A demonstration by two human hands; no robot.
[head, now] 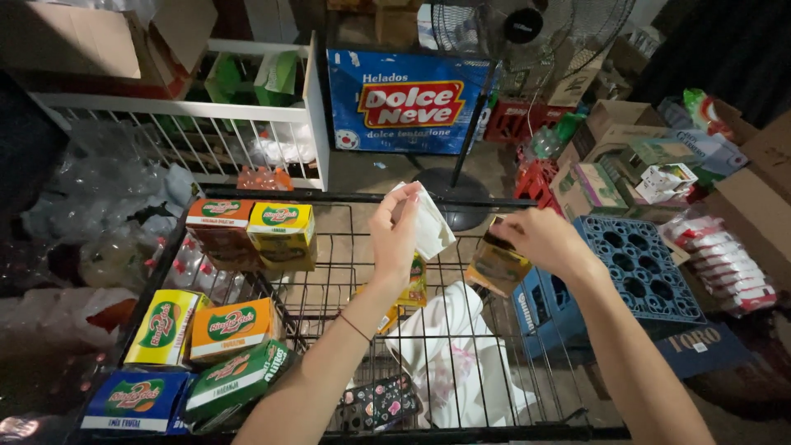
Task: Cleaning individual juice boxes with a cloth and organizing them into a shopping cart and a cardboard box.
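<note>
My left hand point(394, 231) is raised over a black wire rack point(329, 272) and pinches a white folded paper or cloth point(428, 224). My right hand point(544, 239) grips a small brown-yellow packet point(497, 265) just to its right. Both hands hover above the rack's open middle. Small cartons lie on the rack's left side: orange point(219, 216), yellow point(282, 222), yellow point(163, 326), orange point(231, 326), green point(239, 376) and blue point(136, 400). A white plastic bag point(449, 354) and a patterned dark pouch point(381, 402) lie under the rack.
A blue plastic crate point(638, 268) stands to the right. Cardboard boxes point(614, 124) and packs fill the far right. A standing fan point(527, 33) and a blue sign point(405, 103) are behind, with a white metal shelf point(181, 111) at the back left.
</note>
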